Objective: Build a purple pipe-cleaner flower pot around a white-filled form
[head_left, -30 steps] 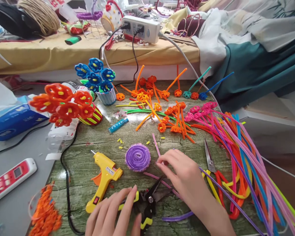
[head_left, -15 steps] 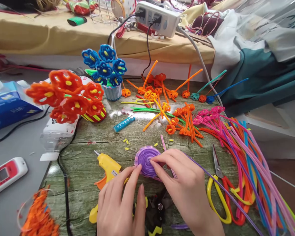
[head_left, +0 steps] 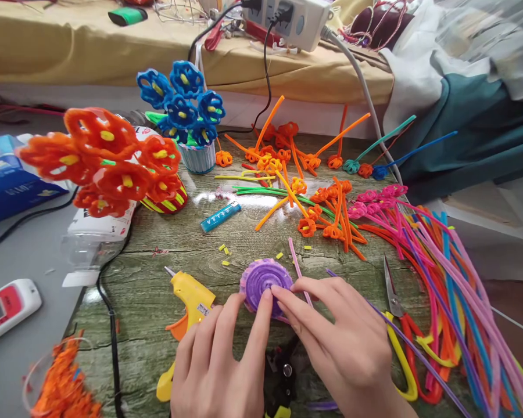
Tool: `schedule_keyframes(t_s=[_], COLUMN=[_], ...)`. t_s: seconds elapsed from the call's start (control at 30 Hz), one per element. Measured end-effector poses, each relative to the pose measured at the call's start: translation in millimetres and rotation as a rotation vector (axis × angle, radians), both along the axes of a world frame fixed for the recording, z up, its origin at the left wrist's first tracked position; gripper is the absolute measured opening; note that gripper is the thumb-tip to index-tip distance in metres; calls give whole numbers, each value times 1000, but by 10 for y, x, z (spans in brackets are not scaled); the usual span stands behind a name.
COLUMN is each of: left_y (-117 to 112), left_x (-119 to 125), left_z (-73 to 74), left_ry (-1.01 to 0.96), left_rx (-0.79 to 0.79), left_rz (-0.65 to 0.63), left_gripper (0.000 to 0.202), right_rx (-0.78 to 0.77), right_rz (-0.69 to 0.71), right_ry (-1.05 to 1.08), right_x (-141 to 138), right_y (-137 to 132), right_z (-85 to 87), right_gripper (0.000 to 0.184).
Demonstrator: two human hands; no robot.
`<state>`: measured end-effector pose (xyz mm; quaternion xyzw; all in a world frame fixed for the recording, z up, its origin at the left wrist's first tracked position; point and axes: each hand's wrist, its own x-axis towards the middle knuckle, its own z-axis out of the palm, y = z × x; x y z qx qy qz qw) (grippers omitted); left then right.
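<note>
A purple pipe-cleaner coil [head_left: 261,277], wound in a flat spiral with a paler pink-purple rim, lies on the wood-grain board. My left hand [head_left: 226,348] holds it from the near side, one fingertip pressed near the spiral's centre and another at the left rim. My right hand [head_left: 344,331] grips its right part, thumb and fingers close together by the centre and edge. A pink pipe-cleaner piece [head_left: 299,264] lies just right of the coil. To the left is a yellow glue gun [head_left: 194,296], partly behind my left hand.
Scissors [head_left: 394,302] and a pipe-cleaner bundle [head_left: 453,278] lie right. Orange pipe-cleaner flowers [head_left: 117,151] and potted blue ones [head_left: 183,110] stand back left. A blue lighter [head_left: 221,217], loose flower stems [head_left: 287,168] and pliers-like tool [head_left: 285,371] surround the work; a black cable [head_left: 113,325] runs left.
My left fingertip has moved from the coil's left edge to its centre. My right hand has shifted right, its fingers lower and flatter over the coil. The camera view has moved slightly.
</note>
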<state>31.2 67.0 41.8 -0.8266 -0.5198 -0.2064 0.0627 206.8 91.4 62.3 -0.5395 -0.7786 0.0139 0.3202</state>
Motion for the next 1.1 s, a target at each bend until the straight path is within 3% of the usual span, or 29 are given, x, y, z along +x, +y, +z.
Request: schedule_keyframes(t_s=[0.5,0.63,0.73,0.83,0.9,1.1], left_y=[37,35,40,66,85,90], left_x=[-35,-69,-77,-70,-73,-81], left_z=[19,23,26,21,22,119], left_ry=[29,38,54,65,70,50], left_rx=[-5,45,41,19,21,88], left_rz=[-20,-49,-63,-73,-87,-53], left_gripper=[59,58,60,59,57,64], right_rx=[25,38,-104,-366,-471,-477], right_rz=[8,-36,-51,-37,-28,-12], right_ry=[-29,44,201,298,319,465], right_x=[17,67,99,75,29,-65], right_y=[-10,-29,-39,-28,-1,81], right_z=[-57,-51,-81,-169,-234,-307], right_gripper=[18,18,18,58,74,67])
